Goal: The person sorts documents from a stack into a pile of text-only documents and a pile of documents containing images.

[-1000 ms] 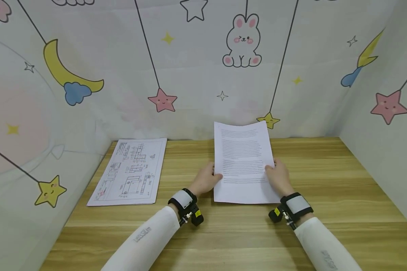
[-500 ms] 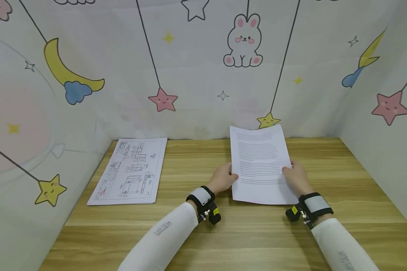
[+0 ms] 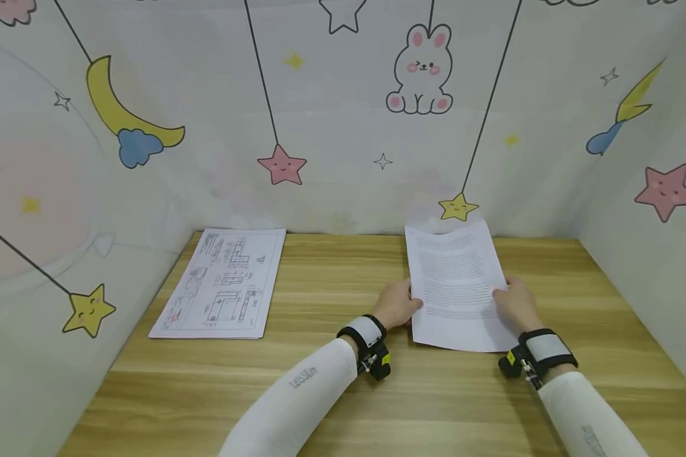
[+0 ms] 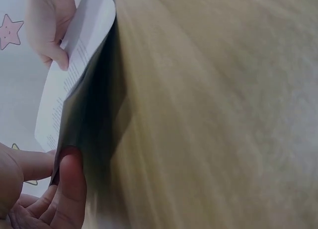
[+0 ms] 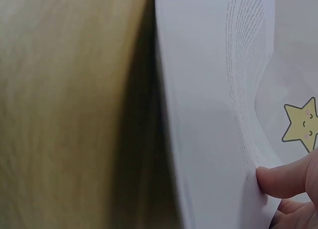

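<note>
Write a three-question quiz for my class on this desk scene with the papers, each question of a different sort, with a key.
1. True or false: the text sheet lies flat on the wooden desk.
2. Multiple choice: what holds the text sheet? A) the left hand alone B) the right hand alone C) both hands, one on each side edge.
3. Fill in: the drawing sheet lies on the desk to the ___ of the hands.

Key
1. False: it is lifted, with its top edge raised towards the wall.
2. C
3. left
</note>
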Demonstrator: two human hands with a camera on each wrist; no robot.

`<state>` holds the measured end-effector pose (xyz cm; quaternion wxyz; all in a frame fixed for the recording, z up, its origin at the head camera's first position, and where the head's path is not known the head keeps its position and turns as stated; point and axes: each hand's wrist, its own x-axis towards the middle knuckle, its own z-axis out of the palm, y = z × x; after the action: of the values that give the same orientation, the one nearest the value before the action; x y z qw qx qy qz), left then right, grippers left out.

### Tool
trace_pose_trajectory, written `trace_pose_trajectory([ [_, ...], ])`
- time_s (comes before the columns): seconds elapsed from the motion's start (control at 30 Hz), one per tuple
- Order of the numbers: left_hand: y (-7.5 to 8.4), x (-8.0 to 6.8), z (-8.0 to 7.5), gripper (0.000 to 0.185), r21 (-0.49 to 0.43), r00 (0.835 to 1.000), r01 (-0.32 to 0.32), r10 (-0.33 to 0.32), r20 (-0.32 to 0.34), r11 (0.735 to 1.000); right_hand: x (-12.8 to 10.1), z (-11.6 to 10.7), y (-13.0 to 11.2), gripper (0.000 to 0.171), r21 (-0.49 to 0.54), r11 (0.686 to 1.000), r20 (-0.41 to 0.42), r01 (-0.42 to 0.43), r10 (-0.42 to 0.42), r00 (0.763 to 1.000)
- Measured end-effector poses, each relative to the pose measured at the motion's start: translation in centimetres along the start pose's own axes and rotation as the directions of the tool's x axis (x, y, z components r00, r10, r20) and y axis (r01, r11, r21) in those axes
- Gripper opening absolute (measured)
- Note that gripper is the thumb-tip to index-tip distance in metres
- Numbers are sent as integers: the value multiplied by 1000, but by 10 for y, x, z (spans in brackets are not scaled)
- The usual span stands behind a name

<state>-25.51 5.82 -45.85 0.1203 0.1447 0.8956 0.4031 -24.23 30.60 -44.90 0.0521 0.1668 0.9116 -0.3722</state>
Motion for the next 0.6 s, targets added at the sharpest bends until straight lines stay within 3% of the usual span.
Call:
trace_pose_trajectory([
  [0.33, 10, 2, 14, 39, 165, 1000, 24, -21, -19, 986, 6, -8, 8, 57, -148, 989, -35, -13, 8, 999],
  [0.6, 8, 9, 22, 46, 174, 998, 55, -57, 7, 983, 5, -8, 12, 53, -218, 975, -73, -36, 21, 997],
])
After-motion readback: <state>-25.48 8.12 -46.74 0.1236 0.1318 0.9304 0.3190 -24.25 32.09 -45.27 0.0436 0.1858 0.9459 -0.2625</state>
